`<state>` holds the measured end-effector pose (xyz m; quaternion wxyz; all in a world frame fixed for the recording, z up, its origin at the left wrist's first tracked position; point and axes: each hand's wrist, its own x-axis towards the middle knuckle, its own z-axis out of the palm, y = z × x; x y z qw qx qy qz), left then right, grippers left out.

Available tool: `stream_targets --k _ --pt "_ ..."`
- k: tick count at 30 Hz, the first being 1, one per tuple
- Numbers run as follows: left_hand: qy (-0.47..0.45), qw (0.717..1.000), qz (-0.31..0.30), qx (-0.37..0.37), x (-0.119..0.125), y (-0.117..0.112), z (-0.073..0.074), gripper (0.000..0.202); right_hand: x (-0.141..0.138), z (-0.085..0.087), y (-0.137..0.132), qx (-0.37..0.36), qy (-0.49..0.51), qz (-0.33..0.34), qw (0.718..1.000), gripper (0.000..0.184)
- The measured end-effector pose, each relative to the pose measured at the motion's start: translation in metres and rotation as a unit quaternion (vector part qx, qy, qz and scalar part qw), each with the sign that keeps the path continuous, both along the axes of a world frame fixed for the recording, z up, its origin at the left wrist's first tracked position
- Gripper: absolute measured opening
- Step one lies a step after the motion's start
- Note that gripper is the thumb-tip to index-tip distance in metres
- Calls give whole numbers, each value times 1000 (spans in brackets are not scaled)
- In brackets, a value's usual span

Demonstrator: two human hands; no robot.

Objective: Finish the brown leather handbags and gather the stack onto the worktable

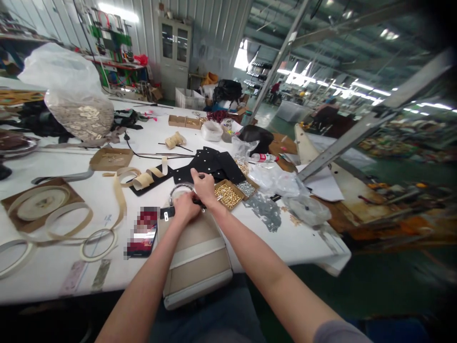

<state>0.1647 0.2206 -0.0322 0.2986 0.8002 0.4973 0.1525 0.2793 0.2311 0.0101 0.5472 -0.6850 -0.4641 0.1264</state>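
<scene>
A beige bag piece (194,259) with a pale stripe lies at the near edge of the white table (53,267), partly over my lap. My left hand (184,208) is closed on a small black strap end at the top of that bag. My right hand (204,186) is closed beside it, pinching a small dark part that I cannot name. Just beyond the hands lie black leather pieces (210,164) with rivets and a clear round lid (179,191). A small box of gold rivets (228,194) sits right of my right hand.
A phone (142,233) lies left of the bag. Beige tape rolls and strips (53,214) cover the left side. A big plastic bag of metal parts (76,102) stands far left. Clear bags, silver hardware (266,209) and a metal frame post (342,143) are on the right.
</scene>
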Motion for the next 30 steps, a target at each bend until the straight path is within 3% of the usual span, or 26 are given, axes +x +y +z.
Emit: stream_targets --k 8,13,16,25,27,30 --pt "9 1000 5 -8 -3 1 5 22 -21 -13 -55 118 6 16 993 68" --pt "11 1000 16 -24 -1 -1 10 19 -1 1 -60 112 128 24 985 68" --pt "9 1000 18 -21 -1 -1 13 20 0 9 -64 133 135 40 981 69" --pt "-11 999 3 -46 -3 -2 13 24 -15 -10 -61 115 60 11 992 68" --pt "-11 999 3 -51 -6 -1 23 28 -18 -8 -58 119 48 9 992 69" --pt "9 999 -2 -47 -13 -8 50 34 -23 5 -65 126 42 13 991 68"
